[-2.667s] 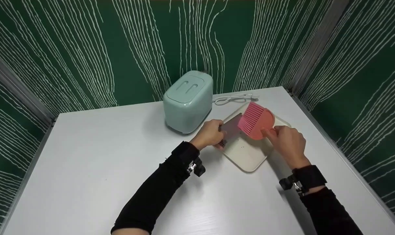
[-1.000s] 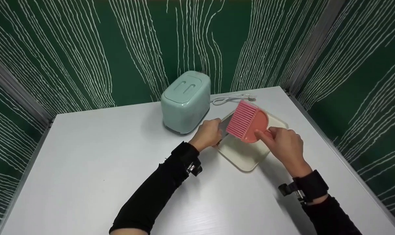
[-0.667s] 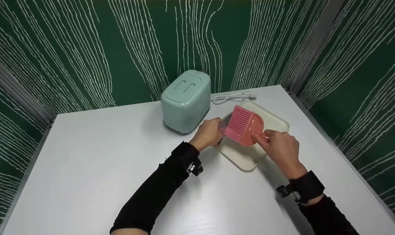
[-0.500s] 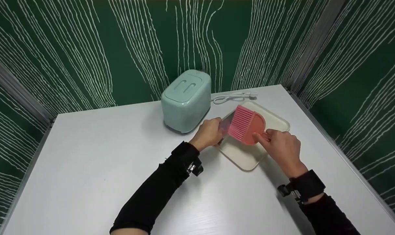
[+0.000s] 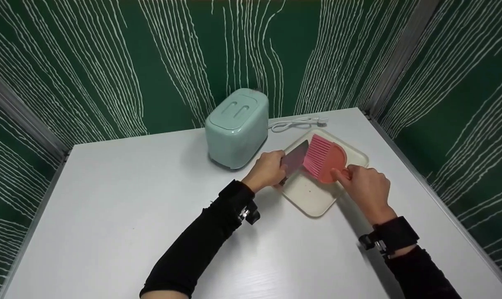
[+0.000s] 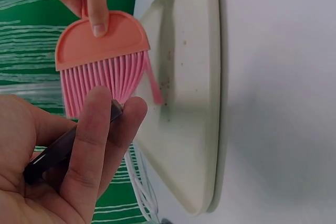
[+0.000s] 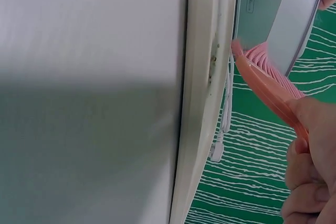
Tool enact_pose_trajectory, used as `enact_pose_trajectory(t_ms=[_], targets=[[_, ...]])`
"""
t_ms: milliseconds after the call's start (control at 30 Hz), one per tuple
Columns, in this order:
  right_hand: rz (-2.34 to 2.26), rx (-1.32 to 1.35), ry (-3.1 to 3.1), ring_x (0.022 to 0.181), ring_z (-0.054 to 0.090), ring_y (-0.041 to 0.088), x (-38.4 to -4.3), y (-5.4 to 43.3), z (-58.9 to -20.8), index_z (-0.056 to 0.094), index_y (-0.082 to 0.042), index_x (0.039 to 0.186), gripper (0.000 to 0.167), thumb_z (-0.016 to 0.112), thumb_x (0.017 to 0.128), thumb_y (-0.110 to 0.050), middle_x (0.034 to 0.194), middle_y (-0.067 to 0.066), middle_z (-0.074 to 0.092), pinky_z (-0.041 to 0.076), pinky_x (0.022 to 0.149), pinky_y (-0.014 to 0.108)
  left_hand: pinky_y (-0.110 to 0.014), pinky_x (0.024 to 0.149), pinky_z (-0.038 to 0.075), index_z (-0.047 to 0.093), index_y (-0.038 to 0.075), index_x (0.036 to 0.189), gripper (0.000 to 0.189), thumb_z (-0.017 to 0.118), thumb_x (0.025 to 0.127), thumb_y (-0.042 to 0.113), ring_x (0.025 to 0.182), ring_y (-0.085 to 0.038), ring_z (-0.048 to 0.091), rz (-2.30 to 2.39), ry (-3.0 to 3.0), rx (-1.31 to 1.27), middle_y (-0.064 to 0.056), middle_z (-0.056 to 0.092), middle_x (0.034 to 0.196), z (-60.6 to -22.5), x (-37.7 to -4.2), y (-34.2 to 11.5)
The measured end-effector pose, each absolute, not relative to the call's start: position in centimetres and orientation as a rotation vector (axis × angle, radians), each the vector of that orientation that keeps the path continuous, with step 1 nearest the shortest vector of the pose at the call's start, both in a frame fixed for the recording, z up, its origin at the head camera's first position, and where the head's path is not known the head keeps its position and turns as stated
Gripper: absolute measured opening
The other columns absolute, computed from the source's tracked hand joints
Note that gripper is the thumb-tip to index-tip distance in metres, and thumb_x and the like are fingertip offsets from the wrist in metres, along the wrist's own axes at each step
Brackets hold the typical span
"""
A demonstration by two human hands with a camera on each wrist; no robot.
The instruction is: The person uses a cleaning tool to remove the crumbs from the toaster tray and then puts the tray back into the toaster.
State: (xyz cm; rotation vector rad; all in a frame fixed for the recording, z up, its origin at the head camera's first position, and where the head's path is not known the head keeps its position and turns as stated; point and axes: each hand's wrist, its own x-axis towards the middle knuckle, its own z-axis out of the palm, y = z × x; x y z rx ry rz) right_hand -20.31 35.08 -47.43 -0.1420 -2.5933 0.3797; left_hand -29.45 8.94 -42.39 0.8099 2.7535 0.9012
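In the head view my left hand (image 5: 269, 169) grips a flat metal crumb tray (image 5: 296, 158) by one end, tilted above a cream tray (image 5: 313, 205). My right hand (image 5: 369, 189) pinches the short handle of a small hand brush (image 5: 335, 162) with an orange body and pink bristles. The bristles (image 7: 268, 69) bend against the metal plate in the right wrist view. Specks of crumbs (image 6: 167, 85) lie in the cream tray below, seen in the left wrist view. Fingers and palm cover the held end of the crumb tray.
A mint-green toaster (image 5: 236, 128) stands left of the cream tray, close behind my left hand. Its white cord (image 5: 296, 123) lies looped near the back edge of the white table (image 5: 151, 207). Green patterned walls (image 5: 172, 62) enclose the back and sides.
The brush went left over the crumb tray toward my left hand, then back right, exposing more of the metal plate. My left hand stays almost in place, keeping its grip.
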Motion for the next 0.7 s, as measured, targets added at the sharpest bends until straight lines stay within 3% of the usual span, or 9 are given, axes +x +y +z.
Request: enact_pose_trajectory(t_ms=[233,500,700], targets=[[0.351,-0.142,-2.583,0.047,0.042,0.024,-20.30,35.61,-47.79,0.052,-0.015,0.060,0.056,0.079,0.097,-0.046,0.050,0.003,0.044,0.022,0.046,0.033,-0.022,0.053,0.058,0.067,0.001,0.110,0.014,0.055,0.108,0.008,0.072,-0.019,0.078,1.044,2.610,0.752,-0.017,0.076,0.103,-42.24,-29.27,8.95],[0.319,-0.149,-2.578,0.046,0.041,0.024,-20.33,35.88,-47.69,0.052,-0.015,0.061,0.056,0.078,0.098,-0.047,0.049,0.004,0.044,0.021,0.045,0.033,-0.032,0.058,0.064,0.067,0.000,0.111,0.015,0.054,0.108,0.007,0.065,-0.019,0.078,1.090,2.558,0.724,-0.018,0.075,0.099,-42.20,-29.18,8.97],[0.329,-0.162,-2.601,0.047,0.037,0.022,-20.38,36.10,-47.53,0.054,-0.012,0.063,0.054,0.077,0.099,-0.046,0.050,0.004,0.042,0.019,0.046,0.033,-0.025,0.053,0.061,0.067,0.000,0.111,0.015,0.054,0.108,0.007,0.062,-0.014,0.076,1.049,2.590,0.718,-0.017,0.076,0.100,-42.25,-29.19,9.02]])
